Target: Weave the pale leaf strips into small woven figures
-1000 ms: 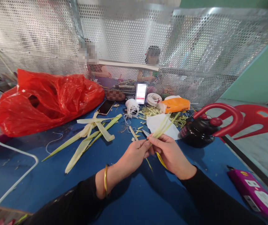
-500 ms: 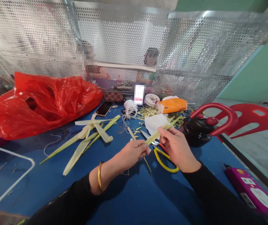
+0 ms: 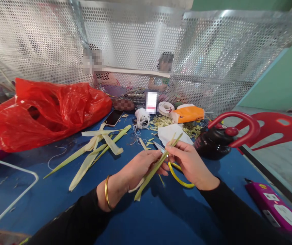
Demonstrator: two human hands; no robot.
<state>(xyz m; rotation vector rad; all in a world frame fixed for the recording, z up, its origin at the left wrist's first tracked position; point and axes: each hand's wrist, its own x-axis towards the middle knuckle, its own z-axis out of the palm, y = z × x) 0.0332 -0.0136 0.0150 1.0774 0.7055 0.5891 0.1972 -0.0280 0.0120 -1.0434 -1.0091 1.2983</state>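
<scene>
Between my two hands runs a long, narrow green leaf strip [image 3: 149, 178], slanting from lower left to upper right; it looks folded or layered. My right hand [image 3: 184, 160] pinches it near its upper end. My left hand [image 3: 142, 166] is closed about its middle, with some fingers hidden behind it. A second, paler end shows below my left palm. Under the hands lies a pair of scissors with yellow handles [image 3: 180, 178], its blades partly covered. To the left, several pale husk-like leaves [image 3: 94, 153] lie crossed on the blue table [image 3: 133, 224].
A red plastic bag [image 3: 56, 112] fills the back left. Behind the hands are a phone [image 3: 114, 117], white string [image 3: 142, 119], a tape roll [image 3: 166, 108], an orange tissue pack [image 3: 189, 114] and leaf scraps. A black kettle [image 3: 212, 144] and purple power strip [image 3: 276, 206] stand right.
The leaf strip has swung steeper, its lower end now showing below my left hand. My right hand has moved slightly left and down, and the hands are closer together.
</scene>
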